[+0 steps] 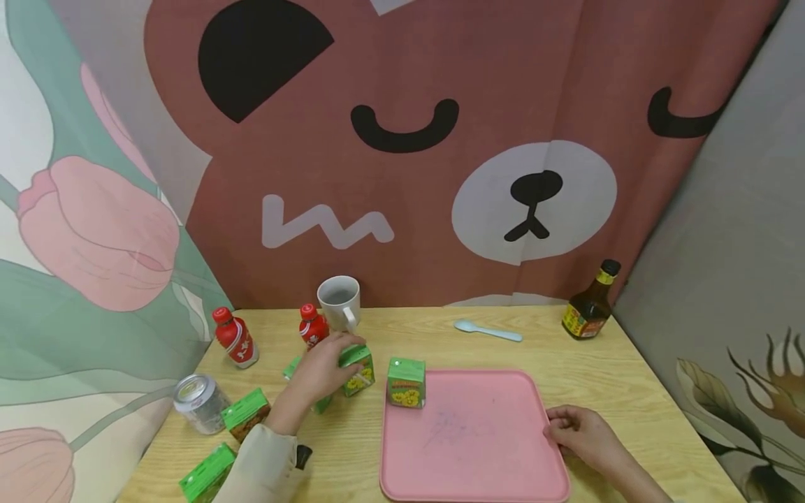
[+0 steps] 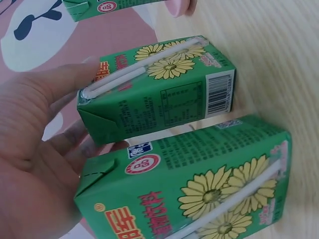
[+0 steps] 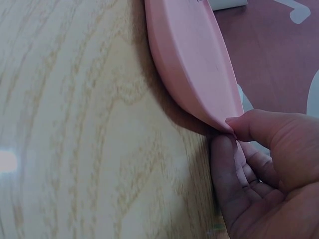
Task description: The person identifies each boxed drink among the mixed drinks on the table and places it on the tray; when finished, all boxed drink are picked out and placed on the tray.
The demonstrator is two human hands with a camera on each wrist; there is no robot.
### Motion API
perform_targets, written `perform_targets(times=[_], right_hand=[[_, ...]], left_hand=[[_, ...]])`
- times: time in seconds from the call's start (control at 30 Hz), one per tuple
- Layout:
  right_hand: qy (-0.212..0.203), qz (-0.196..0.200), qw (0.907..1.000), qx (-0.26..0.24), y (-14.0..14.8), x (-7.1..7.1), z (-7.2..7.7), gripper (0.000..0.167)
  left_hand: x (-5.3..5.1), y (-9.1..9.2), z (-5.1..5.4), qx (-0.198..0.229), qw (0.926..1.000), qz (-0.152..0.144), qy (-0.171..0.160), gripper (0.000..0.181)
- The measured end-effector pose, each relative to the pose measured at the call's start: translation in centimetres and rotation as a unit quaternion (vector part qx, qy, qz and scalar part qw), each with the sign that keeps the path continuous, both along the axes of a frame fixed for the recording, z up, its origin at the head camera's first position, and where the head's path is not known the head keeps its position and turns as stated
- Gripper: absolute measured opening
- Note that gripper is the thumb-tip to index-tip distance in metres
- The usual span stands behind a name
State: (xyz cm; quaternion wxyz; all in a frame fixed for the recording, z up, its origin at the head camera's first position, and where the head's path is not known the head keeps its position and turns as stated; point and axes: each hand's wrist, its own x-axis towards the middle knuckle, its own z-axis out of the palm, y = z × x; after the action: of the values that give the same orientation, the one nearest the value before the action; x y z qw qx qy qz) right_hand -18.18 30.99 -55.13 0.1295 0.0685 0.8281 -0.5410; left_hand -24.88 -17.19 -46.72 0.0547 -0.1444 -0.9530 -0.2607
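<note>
My left hand (image 1: pixel 323 367) grips a green drink carton (image 1: pixel 360 379) by its top end, left of the pink tray (image 1: pixel 478 454). In the left wrist view the thumb lies against this carton (image 2: pixel 159 109), which has yellow flowers and a white straw on its side. Close beside it stands a second green carton (image 2: pixel 199 184), largely hidden by the hand in the head view. Another green carton (image 1: pixel 406 383) stands in the tray's far left corner. My right hand (image 1: pixel 585 434) pinches the tray's right rim between thumb and fingers; the right wrist view shows the rim (image 3: pixel 199 107) there.
Two more green cartons (image 1: pixel 247 412) (image 1: pixel 209 474) and a clear can (image 1: pixel 201 404) stand at the left. Farther back are two red bottles (image 1: pixel 236 339) (image 1: pixel 312 327), a white mug (image 1: pixel 339 297), a light blue spoon (image 1: pixel 488 330) and a brown sauce bottle (image 1: pixel 589 304).
</note>
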Motion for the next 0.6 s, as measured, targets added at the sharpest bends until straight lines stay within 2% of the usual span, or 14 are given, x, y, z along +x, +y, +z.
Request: perform_targets(times=[0.2, 0.37, 0.6], right_hand=[[0.008, 0.015, 0.9997, -0.017, 0.22, 0.14, -0.12, 0.040], [0.008, 0.012, 0.9998, -0.013, 0.16, 0.09, -0.19, 0.040], [0.014, 0.007, 0.9999, -0.008, -0.02, 0.22, -0.07, 0.039]], left_hand=[[-0.18, -0.26, -0.15, 0.031, 0.9993, -0.017, -0.010, 0.039], [-0.34, -0.49, -0.32, 0.055, 0.9979, -0.026, -0.021, 0.039], [-0.57, -0.40, -0.71, 0.033, 0.9992, -0.023, -0.009, 0.041]])
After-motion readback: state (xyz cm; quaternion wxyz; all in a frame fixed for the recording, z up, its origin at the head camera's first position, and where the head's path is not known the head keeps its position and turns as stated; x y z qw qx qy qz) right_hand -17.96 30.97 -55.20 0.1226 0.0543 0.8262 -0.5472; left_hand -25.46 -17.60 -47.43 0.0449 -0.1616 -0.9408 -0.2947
